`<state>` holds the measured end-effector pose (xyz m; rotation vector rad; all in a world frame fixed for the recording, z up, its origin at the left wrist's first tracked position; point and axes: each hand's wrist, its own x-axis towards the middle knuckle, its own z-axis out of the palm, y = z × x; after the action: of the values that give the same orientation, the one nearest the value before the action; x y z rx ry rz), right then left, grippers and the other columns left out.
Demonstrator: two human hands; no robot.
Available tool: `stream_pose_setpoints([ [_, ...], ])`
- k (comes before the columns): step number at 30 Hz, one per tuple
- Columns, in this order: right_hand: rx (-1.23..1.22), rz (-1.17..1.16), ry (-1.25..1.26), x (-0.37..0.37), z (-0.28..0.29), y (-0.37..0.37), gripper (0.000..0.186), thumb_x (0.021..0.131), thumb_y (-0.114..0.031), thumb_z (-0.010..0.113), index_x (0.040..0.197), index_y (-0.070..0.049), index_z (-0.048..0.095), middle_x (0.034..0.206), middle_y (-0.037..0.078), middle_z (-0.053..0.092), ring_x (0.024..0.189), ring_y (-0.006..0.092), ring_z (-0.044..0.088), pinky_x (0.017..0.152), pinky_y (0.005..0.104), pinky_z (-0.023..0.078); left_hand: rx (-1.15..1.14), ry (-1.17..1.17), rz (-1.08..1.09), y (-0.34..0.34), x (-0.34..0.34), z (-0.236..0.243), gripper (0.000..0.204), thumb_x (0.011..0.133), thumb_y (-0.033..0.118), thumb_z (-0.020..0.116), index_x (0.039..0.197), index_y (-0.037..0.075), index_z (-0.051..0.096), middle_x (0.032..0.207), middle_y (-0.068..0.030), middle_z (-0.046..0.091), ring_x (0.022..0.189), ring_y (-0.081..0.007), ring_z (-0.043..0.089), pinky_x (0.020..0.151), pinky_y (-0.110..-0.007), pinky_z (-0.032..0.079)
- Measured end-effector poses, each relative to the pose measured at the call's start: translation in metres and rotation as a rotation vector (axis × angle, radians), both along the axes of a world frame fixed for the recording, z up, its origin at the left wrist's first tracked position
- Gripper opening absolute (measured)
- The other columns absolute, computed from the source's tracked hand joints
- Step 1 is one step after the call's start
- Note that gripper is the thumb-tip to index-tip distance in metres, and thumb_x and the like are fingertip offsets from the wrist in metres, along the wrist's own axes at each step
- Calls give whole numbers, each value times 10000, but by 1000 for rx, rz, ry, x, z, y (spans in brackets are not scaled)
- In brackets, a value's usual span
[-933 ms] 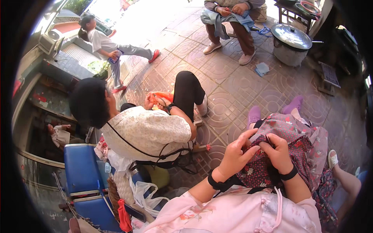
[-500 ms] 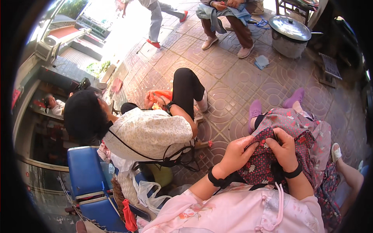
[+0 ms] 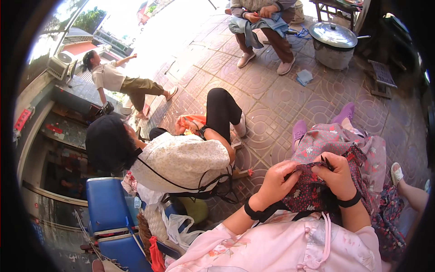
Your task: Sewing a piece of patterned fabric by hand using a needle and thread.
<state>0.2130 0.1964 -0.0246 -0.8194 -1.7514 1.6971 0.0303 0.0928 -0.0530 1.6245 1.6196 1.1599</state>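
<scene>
Currently, the person's bare left hand [image 3: 277, 180] and right hand [image 3: 337, 177] work close together above the lap, and between them runs the upper edge of a dark purplish cloth printed with small red dots and pale leaf shapes [image 3: 302, 194]. The left thumb and fingers pinch that edge on one side; the right thumb and forefinger pinch it on the other, while a slim, dark, pointed object [image 3: 325, 161] rises beside the right fingers, too small to identify. The rest of the cloth hangs down over the lap, near a greyish-pink patterned fabric [image 3: 327, 138] draped across the knees, beyond which stand purple shoes [image 3: 299, 131]. To the left, well apart from the cloth, a seated person in a cream floral top [image 3: 183, 158] bends over a bright orange bag-like item [image 3: 183, 122]. Farther off, a large round metal pot with a shiny lid [image 3: 334, 56] stands on the reddish patterned paving [image 3: 267, 118].
</scene>
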Motion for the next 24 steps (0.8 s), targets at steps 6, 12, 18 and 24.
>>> stream_pose_setpoints([
  [6,-223,134,110,20,19,-10,72,826,-61,708,801,-27,649,645,-42,568,596,31,485,536,221,372,50,-3,-38,-5,3,-6,262,783,-52,537,1004,16,659,878,-128,641,833,-270,636,762,-336,489],
  [12,-277,-46,526,50,13,-11,169,767,-142,765,805,-25,650,699,-1,620,601,56,541,536,198,384,52,57,-47,-2,5,-14,240,774,-62,526,959,11,660,886,-137,647,844,-279,645,772,-327,496],
  [18,-424,-399,664,71,24,24,115,945,-141,601,882,-46,619,645,-8,602,404,30,469,355,179,336,-62,103,140,-8,-28,-9,178,776,-59,534,911,-26,647,866,-146,648,793,-277,656,720,-315,499],
  [24,-502,-550,698,105,-7,39,141,961,-162,606,853,-73,627,663,-5,642,353,21,429,302,176,292,-188,79,107,-12,-50,-25,196,777,-66,530,919,-43,664,882,-144,681,824,-240,666,754,-300,502],
])
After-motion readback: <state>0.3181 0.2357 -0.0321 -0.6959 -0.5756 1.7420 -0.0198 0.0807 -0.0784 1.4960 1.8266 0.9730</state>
